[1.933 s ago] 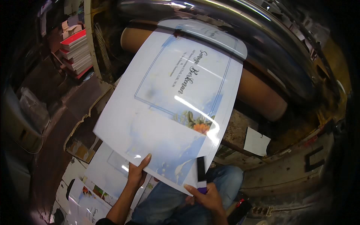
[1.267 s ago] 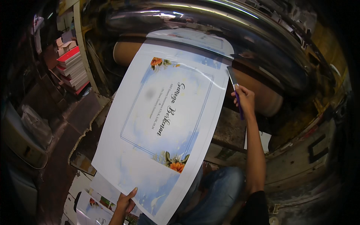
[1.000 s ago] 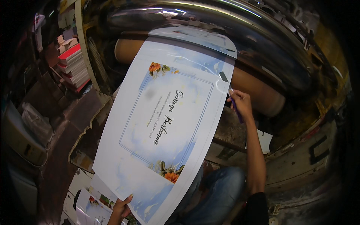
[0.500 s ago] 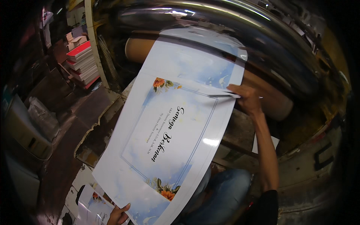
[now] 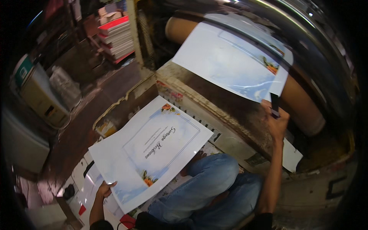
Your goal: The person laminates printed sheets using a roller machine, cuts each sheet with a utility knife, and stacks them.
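Observation:
My left hand [image 5: 104, 189] pinches the near-left corner of a loose printed sheet [image 5: 168, 142], glossy white and pale blue with orange flowers. It lies tilted above my lap. My right hand [image 5: 276, 122] grips a cutter [image 5: 274, 101] with a flat black blade pointing up. The blade is at the lower right corner of a second printed sheet [image 5: 226, 57], and my fingertips are close to that corner. This sheet hangs out from under a shiny metal roller [image 5: 306, 38], across a brown cardboard roll [image 5: 308, 111]. A gap separates the two sheets.
A worn machine ledge [image 5: 214, 90] runs between the sheets. More printed sheets [image 5: 90, 180] lie under my left hand. Red-covered stacks [image 5: 115, 36] stand at the far left, near a pale box [image 5: 44, 94] and a plastic bag [image 5: 65, 86]. My bent knees [image 5: 214, 168] are close by.
The long sheet has parted into two pieces. My left hand has drawn the loose one away from the roller, and my right hand has reached the hanging piece's right corner. The view has shifted.

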{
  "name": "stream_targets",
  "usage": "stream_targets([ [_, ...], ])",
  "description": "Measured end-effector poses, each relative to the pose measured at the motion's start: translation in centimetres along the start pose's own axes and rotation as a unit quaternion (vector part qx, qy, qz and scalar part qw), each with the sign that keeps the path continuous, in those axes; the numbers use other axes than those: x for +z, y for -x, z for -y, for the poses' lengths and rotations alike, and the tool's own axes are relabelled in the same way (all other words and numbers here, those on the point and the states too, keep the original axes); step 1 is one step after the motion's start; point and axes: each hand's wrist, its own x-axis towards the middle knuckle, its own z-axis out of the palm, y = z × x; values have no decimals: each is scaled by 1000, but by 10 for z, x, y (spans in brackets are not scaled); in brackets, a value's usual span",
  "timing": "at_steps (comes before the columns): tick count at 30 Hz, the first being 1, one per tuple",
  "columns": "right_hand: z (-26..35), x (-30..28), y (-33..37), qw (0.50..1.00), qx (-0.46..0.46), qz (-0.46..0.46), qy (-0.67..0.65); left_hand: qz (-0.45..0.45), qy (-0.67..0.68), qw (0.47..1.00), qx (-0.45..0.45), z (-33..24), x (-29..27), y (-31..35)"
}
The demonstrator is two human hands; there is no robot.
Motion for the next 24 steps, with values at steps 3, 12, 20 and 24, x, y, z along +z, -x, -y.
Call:
stream_targets([
  [3,5,2,16,1000,-7,-2,-28,9,32,999,29,12,5,-8],
  [12,5,3,49,997,-43,64,12,-39,275,959,55,56,86,-89],
  [20,25,0,46,982,5,189,-5,-400,-112,892,176,93,79,-146],
  [24,36,-12,41,966,38,256,-2,-254,67,965,-25,84,116,-139],
])
